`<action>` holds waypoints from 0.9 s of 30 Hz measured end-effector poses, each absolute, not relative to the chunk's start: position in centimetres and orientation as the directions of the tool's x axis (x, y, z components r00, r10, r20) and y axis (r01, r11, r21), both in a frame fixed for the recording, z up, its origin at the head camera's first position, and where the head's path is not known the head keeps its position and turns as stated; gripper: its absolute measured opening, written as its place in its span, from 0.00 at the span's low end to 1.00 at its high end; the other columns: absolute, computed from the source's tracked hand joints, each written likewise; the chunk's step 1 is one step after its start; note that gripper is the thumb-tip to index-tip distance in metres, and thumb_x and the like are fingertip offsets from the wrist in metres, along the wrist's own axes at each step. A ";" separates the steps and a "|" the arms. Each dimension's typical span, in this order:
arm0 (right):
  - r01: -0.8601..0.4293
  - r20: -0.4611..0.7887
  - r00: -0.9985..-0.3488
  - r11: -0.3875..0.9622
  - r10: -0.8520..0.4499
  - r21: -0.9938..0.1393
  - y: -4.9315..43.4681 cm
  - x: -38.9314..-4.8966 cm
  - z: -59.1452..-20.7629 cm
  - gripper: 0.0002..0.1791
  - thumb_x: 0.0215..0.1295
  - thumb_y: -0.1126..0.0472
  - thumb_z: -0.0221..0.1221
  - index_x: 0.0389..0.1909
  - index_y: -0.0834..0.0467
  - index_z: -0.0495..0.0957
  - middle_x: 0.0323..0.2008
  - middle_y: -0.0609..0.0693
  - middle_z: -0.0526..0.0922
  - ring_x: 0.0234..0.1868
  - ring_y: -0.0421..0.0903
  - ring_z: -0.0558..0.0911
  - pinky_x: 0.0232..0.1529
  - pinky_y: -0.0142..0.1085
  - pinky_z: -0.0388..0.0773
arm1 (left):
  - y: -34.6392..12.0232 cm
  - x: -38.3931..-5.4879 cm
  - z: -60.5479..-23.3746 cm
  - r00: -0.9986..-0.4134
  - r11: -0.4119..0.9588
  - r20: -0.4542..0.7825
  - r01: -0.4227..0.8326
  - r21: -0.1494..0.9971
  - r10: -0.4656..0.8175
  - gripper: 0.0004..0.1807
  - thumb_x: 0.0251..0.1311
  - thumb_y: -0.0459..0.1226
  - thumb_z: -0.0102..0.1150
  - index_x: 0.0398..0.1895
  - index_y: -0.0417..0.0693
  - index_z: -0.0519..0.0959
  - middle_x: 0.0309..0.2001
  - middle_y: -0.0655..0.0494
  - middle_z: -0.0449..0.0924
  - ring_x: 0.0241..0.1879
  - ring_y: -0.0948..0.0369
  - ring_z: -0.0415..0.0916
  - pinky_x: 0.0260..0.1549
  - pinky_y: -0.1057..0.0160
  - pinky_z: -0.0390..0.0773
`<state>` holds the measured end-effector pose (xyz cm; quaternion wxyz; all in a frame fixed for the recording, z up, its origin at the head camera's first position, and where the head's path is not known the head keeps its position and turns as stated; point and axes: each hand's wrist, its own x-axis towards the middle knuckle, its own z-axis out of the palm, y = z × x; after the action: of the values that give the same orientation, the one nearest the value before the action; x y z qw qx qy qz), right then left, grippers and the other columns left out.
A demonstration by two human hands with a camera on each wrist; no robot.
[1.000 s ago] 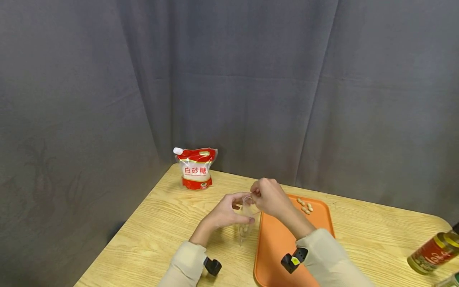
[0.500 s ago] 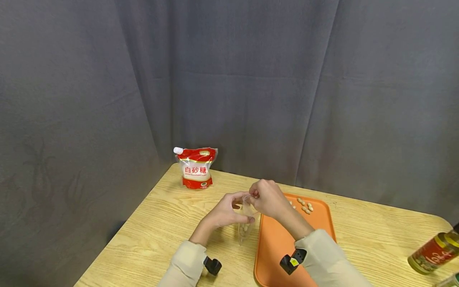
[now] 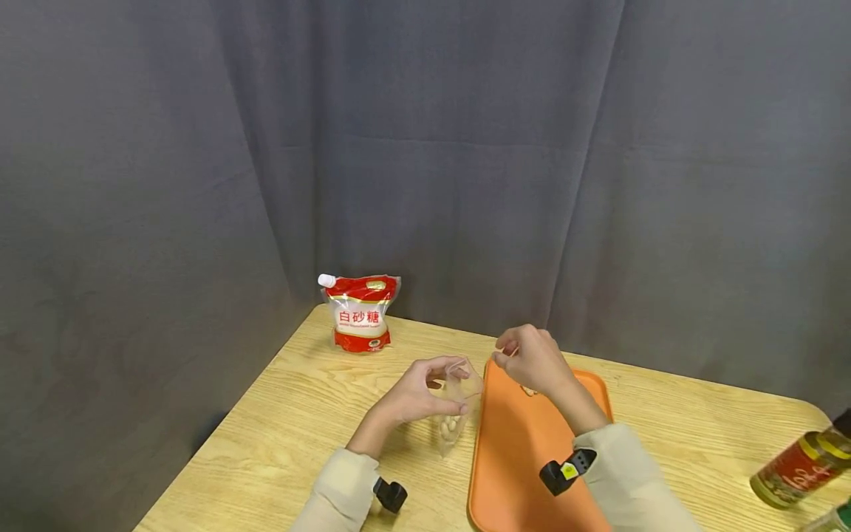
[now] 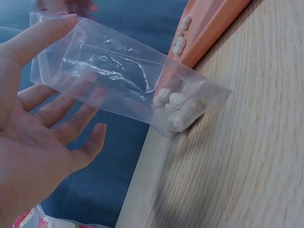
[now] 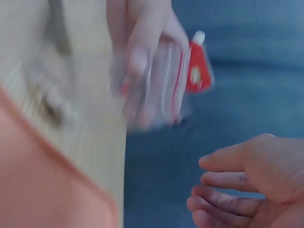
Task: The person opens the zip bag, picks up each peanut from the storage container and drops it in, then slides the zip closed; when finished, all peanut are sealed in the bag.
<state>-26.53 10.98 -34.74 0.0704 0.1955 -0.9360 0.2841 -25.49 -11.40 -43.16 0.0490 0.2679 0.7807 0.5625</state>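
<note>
My left hand holds a clear zip bag by its mouth, between thumb and fingers, over the table beside the tray. Several shelled-looking pale peanuts in their shells lie in the bag's bottom corner. The bag's red zip line shows blurred in the right wrist view. My right hand hovers over the far left part of the orange tray, its fingers loosely curled with nothing between them. More peanuts rest at the tray's far end, mostly covered by the right hand and forearm in the head view.
A red and white sugar pouch with a white cap stands at the table's back left corner. At the right edge are a bottle with a red label and a partly visible green-topped container. A grey curtain hangs behind the table.
My right hand has left the bag's mouth and moved right, over the tray. The left hand keeps its hold on the bag. More peanuts showed on the tray half a second ago.
</note>
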 end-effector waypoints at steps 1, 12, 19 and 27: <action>-0.384 0.230 -0.923 0.770 -0.308 -0.510 11.6 -26.8 -35.0 0.09 0.60 0.65 0.66 0.39 0.65 0.85 0.32 0.53 0.84 0.30 0.47 0.81 0.31 0.42 0.79 | -11.4 -25.5 -43.1 -0.852 0.225 0.222 0.361 0.905 0.473 0.37 0.51 0.37 0.74 0.66 0.46 0.73 0.54 0.53 0.82 0.57 0.57 0.73 0.57 0.50 0.70; -0.246 0.144 -0.969 0.827 -0.200 -0.506 16.9 -28.5 -38.1 0.09 0.61 0.63 0.64 0.38 0.65 0.85 0.35 0.56 0.83 0.35 0.52 0.80 0.32 0.44 0.76 | -11.1 -24.6 -41.8 -0.849 0.190 0.216 0.342 0.920 0.481 0.38 0.50 0.28 0.72 0.67 0.32 0.69 0.55 0.38 0.80 0.59 0.43 0.71 0.59 0.42 0.67; -0.225 0.146 -0.973 0.858 -0.177 -0.461 18.5 -29.1 -40.3 0.08 0.59 0.65 0.64 0.34 0.68 0.84 0.31 0.57 0.84 0.29 0.50 0.80 0.30 0.45 0.77 | -11.3 -23.3 -40.3 -0.858 0.188 0.220 0.338 0.922 0.464 0.36 0.50 0.29 0.72 0.65 0.32 0.70 0.54 0.38 0.80 0.57 0.45 0.73 0.58 0.42 0.68; -0.191 0.133 -0.979 0.913 -0.153 -0.360 19.8 -29.4 -43.4 0.07 0.58 0.66 0.65 0.35 0.67 0.86 0.37 0.62 0.85 0.28 0.50 0.77 0.28 0.44 0.75 | -11.1 -23.5 -40.3 -0.857 0.194 0.199 0.323 0.926 0.475 0.36 0.52 0.30 0.71 0.67 0.36 0.71 0.54 0.39 0.80 0.58 0.45 0.72 0.58 0.42 0.68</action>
<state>-29.44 19.80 -43.37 0.0510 0.0880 -0.9767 0.1891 -23.50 -11.12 -40.31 0.0656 0.2591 0.7698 0.5796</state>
